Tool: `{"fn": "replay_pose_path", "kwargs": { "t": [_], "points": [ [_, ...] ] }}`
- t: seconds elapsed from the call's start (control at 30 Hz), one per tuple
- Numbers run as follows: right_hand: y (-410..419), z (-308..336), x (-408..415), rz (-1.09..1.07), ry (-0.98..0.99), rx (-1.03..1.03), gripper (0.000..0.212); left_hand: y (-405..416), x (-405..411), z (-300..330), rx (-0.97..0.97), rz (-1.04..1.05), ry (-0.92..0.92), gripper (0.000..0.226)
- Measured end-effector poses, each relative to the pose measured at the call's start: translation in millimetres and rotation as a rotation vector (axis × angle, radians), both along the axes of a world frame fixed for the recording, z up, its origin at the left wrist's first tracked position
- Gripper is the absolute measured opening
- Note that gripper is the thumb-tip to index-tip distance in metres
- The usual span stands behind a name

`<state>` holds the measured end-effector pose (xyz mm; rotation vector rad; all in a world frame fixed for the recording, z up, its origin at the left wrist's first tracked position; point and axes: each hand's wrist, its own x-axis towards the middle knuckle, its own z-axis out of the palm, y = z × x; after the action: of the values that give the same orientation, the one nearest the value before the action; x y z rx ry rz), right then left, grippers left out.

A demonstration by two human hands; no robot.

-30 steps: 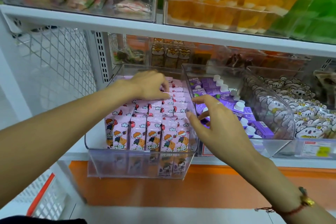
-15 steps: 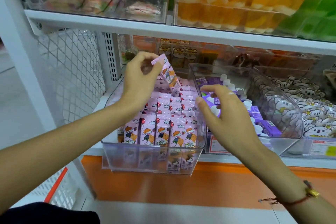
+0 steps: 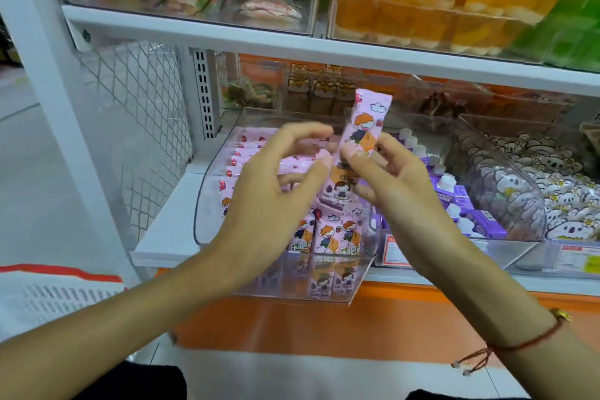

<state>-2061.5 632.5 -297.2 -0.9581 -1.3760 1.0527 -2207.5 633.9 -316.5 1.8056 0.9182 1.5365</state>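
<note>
As the pink packet stood above the clear bin — long axis near vertical | right hand pinched its lower half | left hand hovered just beside, fingers spread, empty.

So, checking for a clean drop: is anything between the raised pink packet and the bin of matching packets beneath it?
No lid: the clear bin is open-topped. Only the left hand hovers over its rows, beside the pink packet that the right hand pinches.

left hand centre frame, fingers loosely spread | right hand just right, thumb pinching | forearms enter from lower corners
</note>
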Motion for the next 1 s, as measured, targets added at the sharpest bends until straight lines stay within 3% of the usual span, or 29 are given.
{"fn": "replay_pose_path", "kwargs": {
  "t": [0.13,0.3,0.47,0.57,0.67,0.77,0.83,1.0],
  "points": [
    [-2.1,-2.6,-4.5,-0.015,0.111,-0.058,0.022,1.2,5.2,-11.2,0.045,0.091,0.191,0.046],
    [0.4,-3.3,-1.2,0.003,0.098,0.032,0.026,7.7,0.7,-10.5,0.028,-0.039,0.128,0.035],
    [-2.0,-3.9,0.2,0.071,-0.139,0.169,0.029,14.9,-6.6,-8.8,0.006,-0.141,0.151,0.032],
    [-1.3,-2.8,0.0,-0.072,-0.192,0.219,0.020,11.6,-3.7,-8.1,-0.110,-0.197,0.151,0.039],
    [1.0,0.7,2.9,-0.205,-0.132,0.114,0.019,7.4,-0.1,-2.8,-0.182,-0.214,0.145,0.041],
    [4.2,0.4,4.4,-0.266,-0.086,-0.068,0.039,5.2,-1.1,7.1,-0.412,-0.304,0.069,0.025],
    [5.9,-0.9,4.1,-0.244,-0.022,-0.185,0.044,6.6,-2.9,11.9,-0.617,-0.381,0.012,0.027],
    [7.4,-2.2,4.8,-0.214,-0.005,-0.207,0.055,7.9,-5.8,14.2,-0.715,-0.436,0.007,0.032]
  ]
}}
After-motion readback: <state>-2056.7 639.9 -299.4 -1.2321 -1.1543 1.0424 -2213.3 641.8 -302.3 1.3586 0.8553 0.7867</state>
